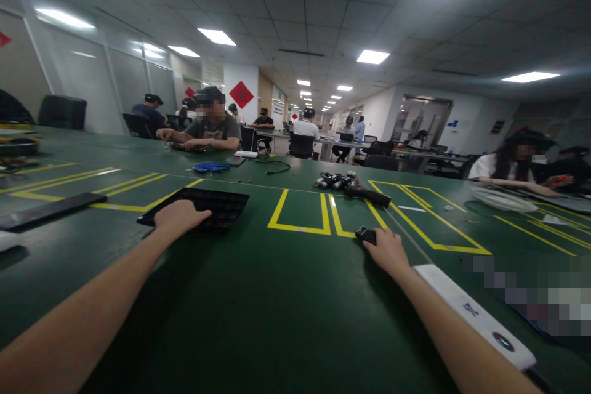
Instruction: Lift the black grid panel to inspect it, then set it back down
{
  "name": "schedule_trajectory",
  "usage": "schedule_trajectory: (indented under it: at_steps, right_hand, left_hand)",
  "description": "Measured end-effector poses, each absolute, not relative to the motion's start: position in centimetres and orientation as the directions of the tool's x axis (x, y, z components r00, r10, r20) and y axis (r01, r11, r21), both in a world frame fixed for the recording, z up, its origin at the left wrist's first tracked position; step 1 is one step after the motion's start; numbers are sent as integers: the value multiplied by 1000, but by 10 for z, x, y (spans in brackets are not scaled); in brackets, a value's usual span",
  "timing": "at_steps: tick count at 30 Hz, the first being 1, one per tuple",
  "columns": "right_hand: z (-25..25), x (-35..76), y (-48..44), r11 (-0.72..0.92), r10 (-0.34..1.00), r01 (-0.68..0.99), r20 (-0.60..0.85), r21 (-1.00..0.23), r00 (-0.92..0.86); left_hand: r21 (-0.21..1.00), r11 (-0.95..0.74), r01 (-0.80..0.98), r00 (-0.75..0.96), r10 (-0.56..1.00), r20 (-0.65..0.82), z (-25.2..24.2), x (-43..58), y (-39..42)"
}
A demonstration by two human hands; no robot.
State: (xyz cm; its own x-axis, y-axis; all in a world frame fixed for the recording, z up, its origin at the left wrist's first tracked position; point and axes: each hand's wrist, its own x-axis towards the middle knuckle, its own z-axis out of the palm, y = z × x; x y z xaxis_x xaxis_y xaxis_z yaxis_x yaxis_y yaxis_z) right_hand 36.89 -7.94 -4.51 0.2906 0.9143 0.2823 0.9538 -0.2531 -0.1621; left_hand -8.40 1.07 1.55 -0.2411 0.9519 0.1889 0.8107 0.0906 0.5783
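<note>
My left hand (pixel 178 217) is closed on the near side of a flat black tray (pixel 226 206) with a grid-like surface, its thumb lying across the top. The tray is close above or on the green table; I cannot tell which. To the right, my right hand (pixel 388 250) is closed round a small black object (pixel 365 234) with a lighter patch at its end, just by a yellow tape outline. The fingers hide most of this object, so its kind is unclear.
Dark parts and a black cylinder (pixel 369 196) lie ahead on the green table (pixel 277 308). A white power strip-like box (pixel 475 314) sits by my right forearm. Blue gloves (pixel 211 167) and a long black bar (pixel 50 211) are leftward. Other people sit across and at right.
</note>
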Motion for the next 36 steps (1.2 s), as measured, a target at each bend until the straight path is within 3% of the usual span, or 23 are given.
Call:
schedule_trajectory:
  at_steps: [4,9,11,14,17,21,26,31,33,36]
  right_hand:
    - [-49,371,-78,-285,921,950,239,-126,308]
    - [-33,346,-89,-266,851,956,437,-123,292]
    - [-28,324,-100,-125,883,979,431,-162,184]
    - [-29,287,-121,144,938,952,343,-270,-45]
    - [-39,261,-137,342,931,856,265,-388,-252]
    - [-49,253,-142,385,923,810,162,-442,-350]
    - [-50,253,-141,381,925,801,175,-462,-339]
    - [-33,262,-138,400,916,830,200,-389,-348]
    - [-25,276,-131,371,920,880,251,-298,-302]
    - [-20,307,-116,198,920,970,368,-141,-134]
  left_hand:
    - [336,258,906,-341,914,218,17,-86,5]
    - [237,-68,969,-51,886,461,17,-42,-1]
    - [231,-217,949,93,887,453,8,-11,-9]
    - [317,-504,803,384,845,372,-15,36,-28]
    - [375,-620,689,560,784,268,-34,63,-45]
    - [374,-649,663,626,754,197,-40,70,-53]
    - [346,-656,671,607,754,252,-35,69,-54]
    - [208,-753,624,640,645,418,-26,75,-82]
    - [218,-807,550,714,589,379,-22,80,-102]
    - [311,-853,419,839,494,226,-17,88,-130]
